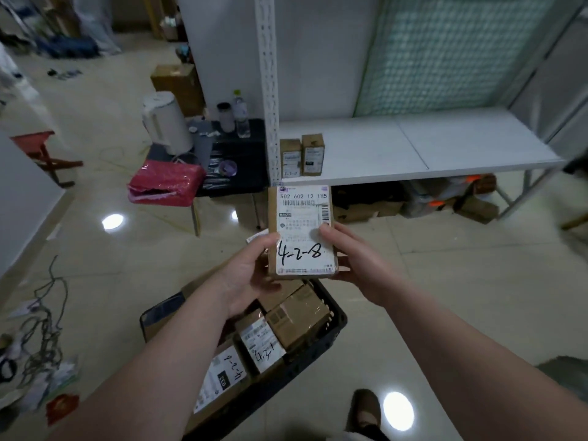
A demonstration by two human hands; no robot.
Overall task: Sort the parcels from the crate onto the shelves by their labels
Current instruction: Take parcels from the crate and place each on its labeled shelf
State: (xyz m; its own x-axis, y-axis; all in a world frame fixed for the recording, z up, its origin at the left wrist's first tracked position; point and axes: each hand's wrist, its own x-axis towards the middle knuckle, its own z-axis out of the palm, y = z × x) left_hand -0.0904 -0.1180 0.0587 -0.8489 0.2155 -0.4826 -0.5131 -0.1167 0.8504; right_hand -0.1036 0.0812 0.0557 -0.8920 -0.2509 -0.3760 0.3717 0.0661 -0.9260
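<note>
Both hands hold one parcel [300, 230] upright at the centre of the frame. Its label [304, 249] faces the camera and has "4-2-8" handwritten on it. The left hand [248, 278] grips the lower left edge, with its thumb on the front beside the label and its other fingers hidden behind. The right hand [359, 265] grips the lower right edge, with its thumb on the label's right side and its fingers [345, 270] wrapped behind and under. Both sets of fingers are closed narrowly across the parcel's thickness. The parcel is above the crate [331, 338] at lower centre, which sits on the floor [445, 281] with other parcels [299, 316] inside. At upper right, the white shelf [413, 144] carries two small boxes [290, 157] at its left end, just above the held parcel in the frame.
</note>
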